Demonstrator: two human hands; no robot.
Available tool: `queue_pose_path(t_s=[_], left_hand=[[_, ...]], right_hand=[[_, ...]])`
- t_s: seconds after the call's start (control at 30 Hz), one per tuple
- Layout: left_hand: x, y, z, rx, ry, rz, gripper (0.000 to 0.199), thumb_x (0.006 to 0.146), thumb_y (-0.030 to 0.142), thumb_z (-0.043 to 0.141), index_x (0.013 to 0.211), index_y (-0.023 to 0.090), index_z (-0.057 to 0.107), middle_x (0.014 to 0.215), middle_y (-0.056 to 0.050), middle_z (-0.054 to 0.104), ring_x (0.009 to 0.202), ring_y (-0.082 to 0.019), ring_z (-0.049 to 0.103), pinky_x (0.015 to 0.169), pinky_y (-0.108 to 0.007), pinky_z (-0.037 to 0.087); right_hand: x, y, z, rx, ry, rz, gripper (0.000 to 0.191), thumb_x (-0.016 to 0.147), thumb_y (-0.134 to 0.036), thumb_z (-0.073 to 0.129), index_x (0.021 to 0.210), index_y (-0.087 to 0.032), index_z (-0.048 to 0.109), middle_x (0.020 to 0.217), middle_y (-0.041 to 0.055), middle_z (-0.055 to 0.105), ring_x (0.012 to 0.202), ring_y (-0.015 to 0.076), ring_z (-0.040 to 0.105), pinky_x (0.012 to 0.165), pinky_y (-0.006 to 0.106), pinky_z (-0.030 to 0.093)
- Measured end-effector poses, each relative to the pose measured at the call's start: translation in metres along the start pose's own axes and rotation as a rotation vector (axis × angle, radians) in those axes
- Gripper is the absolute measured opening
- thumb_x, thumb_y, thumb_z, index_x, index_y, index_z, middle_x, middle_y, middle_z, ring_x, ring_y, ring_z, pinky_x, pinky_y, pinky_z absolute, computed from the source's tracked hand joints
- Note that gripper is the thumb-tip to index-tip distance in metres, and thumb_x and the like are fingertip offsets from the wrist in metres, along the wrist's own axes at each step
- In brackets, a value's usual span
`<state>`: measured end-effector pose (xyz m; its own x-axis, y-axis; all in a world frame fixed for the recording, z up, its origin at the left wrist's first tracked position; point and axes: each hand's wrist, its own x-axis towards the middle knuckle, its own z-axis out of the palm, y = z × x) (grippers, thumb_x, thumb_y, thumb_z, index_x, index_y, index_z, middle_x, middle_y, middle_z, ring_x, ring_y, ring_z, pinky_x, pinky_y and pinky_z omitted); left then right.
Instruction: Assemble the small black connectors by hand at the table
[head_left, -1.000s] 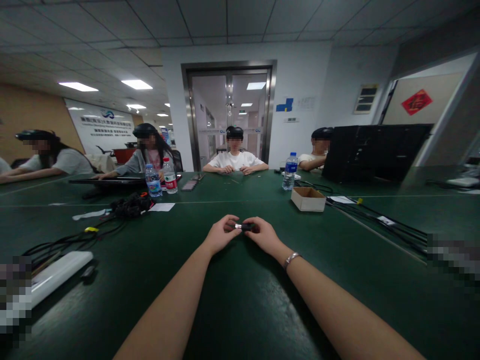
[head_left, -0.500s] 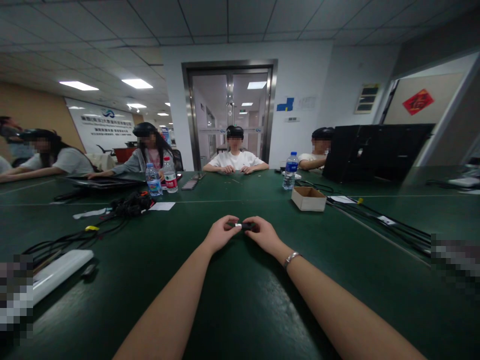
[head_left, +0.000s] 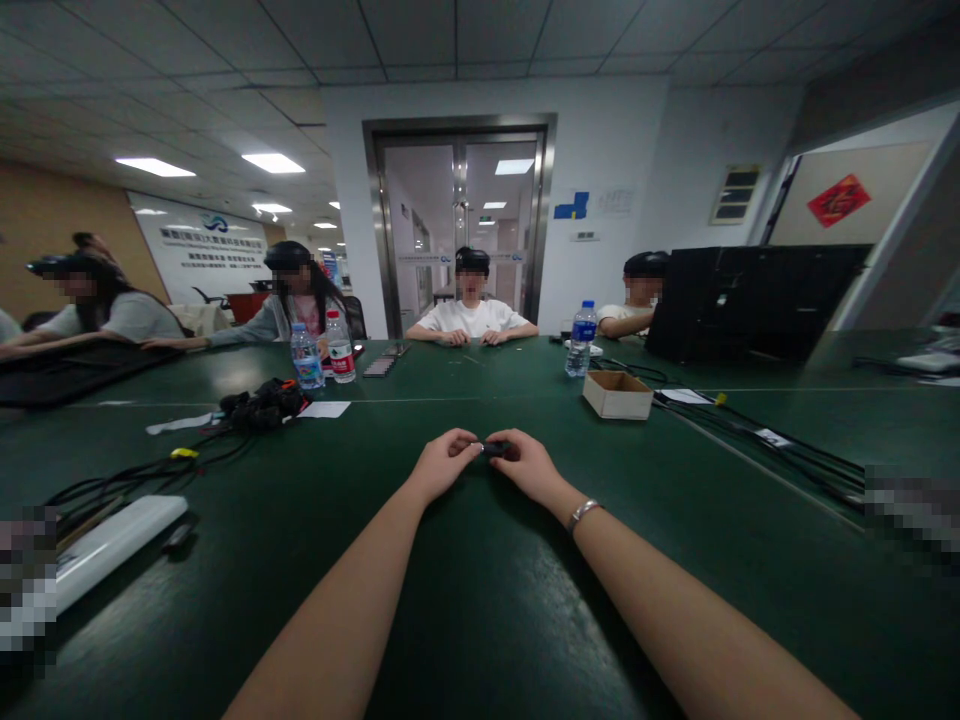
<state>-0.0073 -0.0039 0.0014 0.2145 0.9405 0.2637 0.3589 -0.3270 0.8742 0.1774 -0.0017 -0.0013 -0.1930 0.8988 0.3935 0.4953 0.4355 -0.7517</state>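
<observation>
Near the middle of the green table (head_left: 480, 560), my left hand (head_left: 444, 465) and my right hand (head_left: 529, 466) meet fingertip to fingertip around a small dark object (head_left: 493, 450). The fingers of my right hand pinch its dark right end. My left thumb and fingers close on its left end, where a small shiny bit shows between them. My fingers cover much of the object, and what exactly it is I cannot make out.
Ahead to the right are an open cardboard box (head_left: 617, 396) and a water bottle (head_left: 581, 340). Two bottles (head_left: 307, 358) and a black cable bundle (head_left: 262, 404) lie ahead left. A white power strip (head_left: 120, 550) is at left, cables (head_left: 765, 437) at right. Several people sit around.
Less of the shiny left part of the object shows between my fingers. At the far left, a flat black item has moved left, beside a seated person.
</observation>
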Motion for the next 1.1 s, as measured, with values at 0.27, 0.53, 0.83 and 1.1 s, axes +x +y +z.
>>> queue_pose_path(t_s=[0.27,0.53,0.83,1.1], left_hand=[[-0.001,0.004,-0.002,0.011,-0.013,-0.009,0.027,0.078,0.041,0.059,0.089,0.018,0.066,0.084,-0.004,0.068,0.081,-0.017,0.062,0.076,-0.03,0.047],[-0.001,0.002,-0.002,-0.014,-0.012,-0.03,0.033,0.079,0.043,0.058,0.103,0.019,0.062,0.087,-0.004,0.067,0.083,-0.017,0.063,0.077,-0.029,0.048],[0.002,-0.004,-0.002,-0.112,-0.006,0.025,0.025,0.074,0.034,0.067,0.091,0.017,0.064,0.09,-0.006,0.068,0.083,-0.017,0.063,0.079,-0.03,0.05],[-0.001,0.0,0.002,-0.082,-0.124,0.042,0.033,0.076,0.048,0.061,0.083,0.016,0.065,0.084,-0.005,0.069,0.081,-0.018,0.063,0.08,-0.032,0.048]], right_hand=[[0.002,0.005,0.001,0.011,-0.006,-0.016,0.029,0.067,-0.011,0.064,0.095,-0.019,0.067,0.094,0.0026,0.064,0.078,0.0128,0.057,0.074,0.028,0.048],[0.0,0.0,0.0,0.016,-0.013,0.011,0.029,0.068,-0.011,0.063,0.096,-0.018,0.067,0.094,0.0029,0.064,0.077,0.0121,0.057,0.073,0.028,0.048],[-0.002,-0.004,-0.004,-0.057,-0.036,-0.054,0.028,0.072,-0.018,0.066,0.099,-0.019,0.065,0.094,0.0028,0.061,0.08,0.0135,0.056,0.074,0.029,0.046],[-0.015,-0.028,-0.004,-0.526,-0.139,-0.317,0.01,0.087,-0.025,0.054,0.09,-0.02,0.061,0.088,0.0063,0.059,0.081,0.0181,0.054,0.075,0.03,0.041]])
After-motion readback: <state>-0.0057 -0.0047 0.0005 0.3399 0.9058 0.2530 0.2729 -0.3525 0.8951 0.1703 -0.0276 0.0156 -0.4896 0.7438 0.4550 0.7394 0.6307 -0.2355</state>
